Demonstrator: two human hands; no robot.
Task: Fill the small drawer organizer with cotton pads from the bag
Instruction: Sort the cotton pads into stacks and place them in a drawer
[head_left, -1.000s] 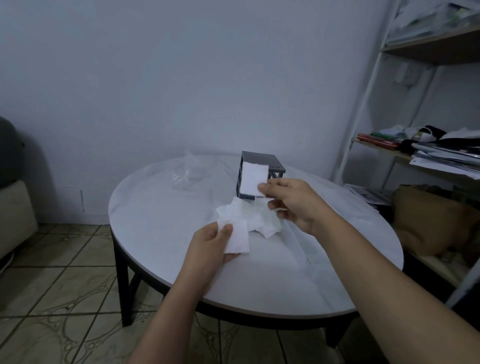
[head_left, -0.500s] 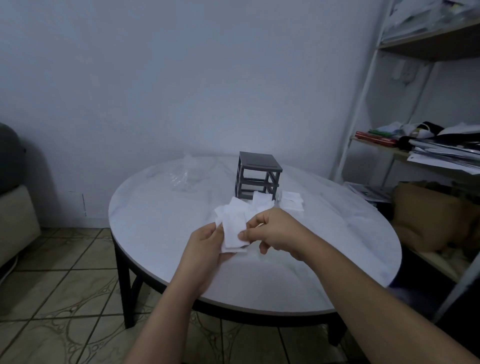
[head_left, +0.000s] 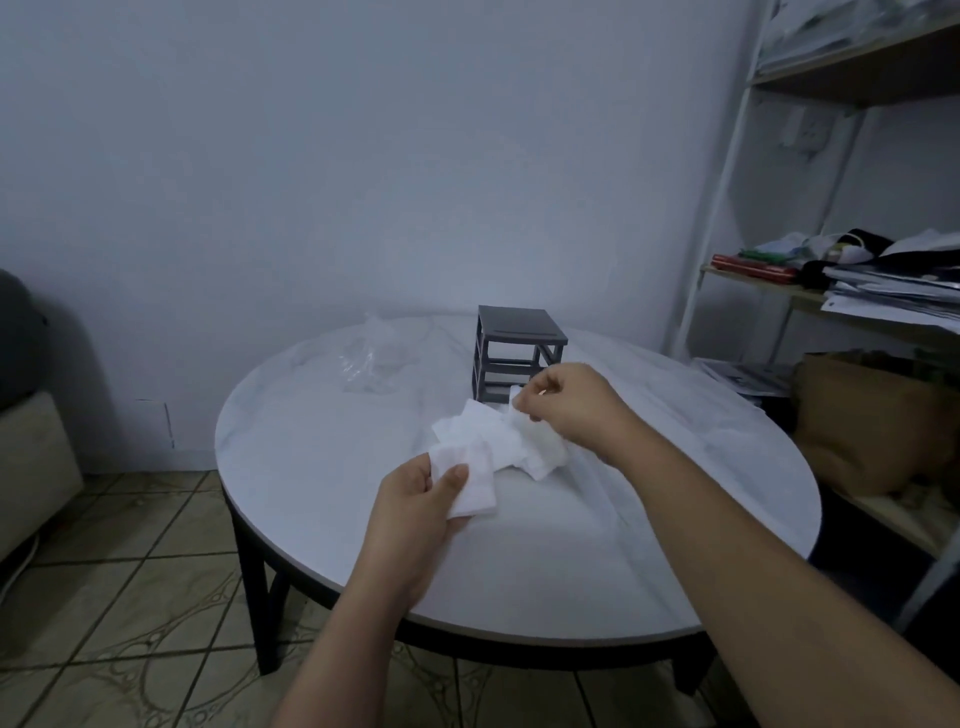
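**Two hands on cotton pads, round white table**

Head view: left hand (head_left: 415, 512) pinches a pad stack (head_left: 470, 480); right hand (head_left: 569, 405) pinches one from the pile (head_left: 511, 439) touching the grey drawer organizer (head_left: 517, 353). Clear bag (head_left: 371, 358) far left on the marble-look table (head_left: 597, 561). Tiled floor (head_left: 130, 597), shelving (head_left: 831, 270) right.

a round white table (head_left: 519, 561) with a dark rim and dark legs stands on a tiled floor (head_left: 130, 587). on its top, toward the far side, a small dark grey drawer organizer (head_left: 517, 353) stands upright with its frame open and no drawers seen in it. left of it, well apart, lies a crumpled clear plastic bag (head_left: 371, 358). nearer the front edge, just before the organizer, a loose heap of white cotton pads (head_left: 498, 439) lies on the tabletop.
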